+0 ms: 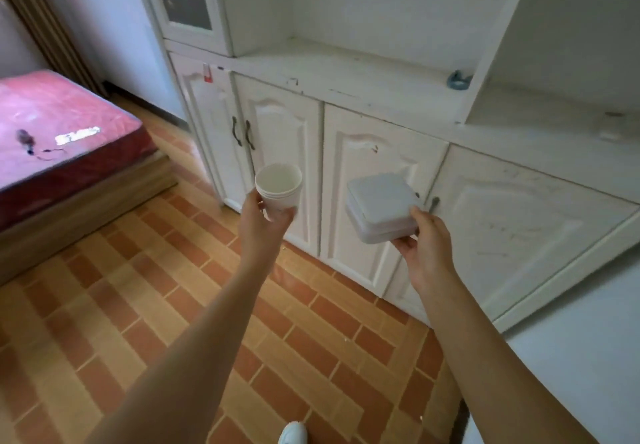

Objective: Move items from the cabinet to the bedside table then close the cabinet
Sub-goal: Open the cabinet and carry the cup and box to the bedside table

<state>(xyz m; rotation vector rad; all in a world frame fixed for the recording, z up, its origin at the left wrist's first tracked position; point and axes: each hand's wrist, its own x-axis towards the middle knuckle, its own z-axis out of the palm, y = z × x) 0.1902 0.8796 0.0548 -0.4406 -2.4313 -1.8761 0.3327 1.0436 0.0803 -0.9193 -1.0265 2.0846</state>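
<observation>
White paper cups (278, 187), nested in a short stack, sit in the left hand (265, 216), whose fingers wrap the lower part of the stack from below and from the left; the mouth opens upward and tilts a little away from the person, so the stack's long axis runs nearly upright. The right hand (424, 241) pinches a stack of white lidded containers (379, 211) at its near right corner, thumb on top and fingers underneath; the stack lies flat, broad faces up and down, jutting out leftward and away from the hand. Both loads hang in the air in front of the lower cabinet doors (374, 201), cups to the left, containers to the right, well apart from each other. All the lower doors in view look shut, so which door remains to be closed cannot be told. No bedside table shows; the bed (65, 132) with its red mattress lies far to the left, so I judge the carry will swing left, which puts the cups on the leading side. The containers, gripped only at one corner, seem the likelier to tip or slide apart during that turn.
</observation>
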